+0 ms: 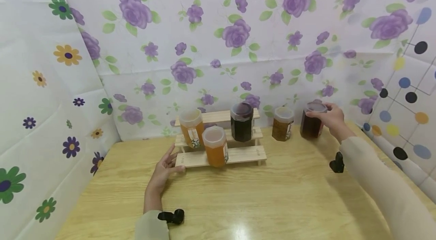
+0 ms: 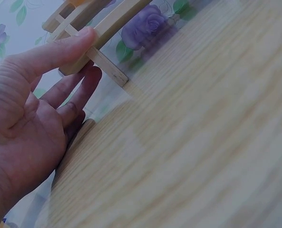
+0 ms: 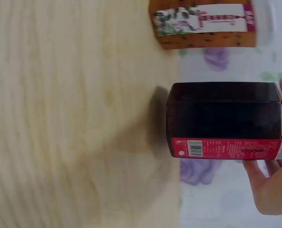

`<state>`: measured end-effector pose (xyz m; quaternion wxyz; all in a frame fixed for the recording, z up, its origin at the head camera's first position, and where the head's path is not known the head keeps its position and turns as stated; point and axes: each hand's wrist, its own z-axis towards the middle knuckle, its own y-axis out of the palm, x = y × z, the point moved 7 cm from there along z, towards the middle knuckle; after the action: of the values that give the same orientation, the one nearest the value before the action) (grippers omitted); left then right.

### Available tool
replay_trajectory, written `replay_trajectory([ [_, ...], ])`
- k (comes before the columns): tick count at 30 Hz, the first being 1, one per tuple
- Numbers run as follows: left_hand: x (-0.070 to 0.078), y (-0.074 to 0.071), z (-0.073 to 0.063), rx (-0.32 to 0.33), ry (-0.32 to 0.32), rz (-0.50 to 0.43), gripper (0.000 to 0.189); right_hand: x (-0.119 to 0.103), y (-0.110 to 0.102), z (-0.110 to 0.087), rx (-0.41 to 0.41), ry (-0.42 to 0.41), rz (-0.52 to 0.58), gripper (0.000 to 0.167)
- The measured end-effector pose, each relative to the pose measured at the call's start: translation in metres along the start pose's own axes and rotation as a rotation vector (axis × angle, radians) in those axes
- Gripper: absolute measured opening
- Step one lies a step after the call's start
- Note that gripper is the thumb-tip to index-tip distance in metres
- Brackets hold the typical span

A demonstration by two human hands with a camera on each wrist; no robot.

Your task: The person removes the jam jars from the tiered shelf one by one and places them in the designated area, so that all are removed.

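Observation:
My left hand (image 1: 161, 175) pinches the left end of a three-step wooden rack (image 1: 192, 160), thumb on top of the lowest plank and fingers underneath, as the left wrist view shows. At the right, my right hand (image 1: 334, 119) grips a dark jar (image 1: 309, 126) near its white lid. The jar is upright with a red label (image 3: 226, 148); whether its base touches the table I cannot tell. On the rack stand an orange jar (image 1: 214, 155) on the front step, another orange jar (image 1: 189, 128) behind it, and a black jar (image 1: 241, 130) farther right.
A brown speckled jar (image 1: 281, 129) stands on the wooden table (image 1: 218, 202) between the rack and the held jar. Flowered cloth (image 1: 211, 24) hangs behind the table, with patterned sheets on the left and right sides.

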<state>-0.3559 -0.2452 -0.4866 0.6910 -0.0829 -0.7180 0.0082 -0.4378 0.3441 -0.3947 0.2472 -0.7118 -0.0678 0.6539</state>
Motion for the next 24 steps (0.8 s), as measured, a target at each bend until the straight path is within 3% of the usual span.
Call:
replay_trajectory([
  [5, -0.001, 0.002, -0.001, -0.004, -0.007, 0.003, 0.095, 0.015, 0.006, -0.005, 0.005, -0.004, -0.007, 0.104],
  [14, 0.001, 0.001, -0.004, 0.005, -0.018, -0.004, 0.094, 0.021, 0.011, -0.004, 0.004, -0.044, 0.025, 0.103],
  [24, -0.001, 0.001, 0.000, 0.001, -0.003, -0.014, 0.097, 0.014, 0.010, -0.009, -0.008, -0.062, 0.039, 0.097],
])
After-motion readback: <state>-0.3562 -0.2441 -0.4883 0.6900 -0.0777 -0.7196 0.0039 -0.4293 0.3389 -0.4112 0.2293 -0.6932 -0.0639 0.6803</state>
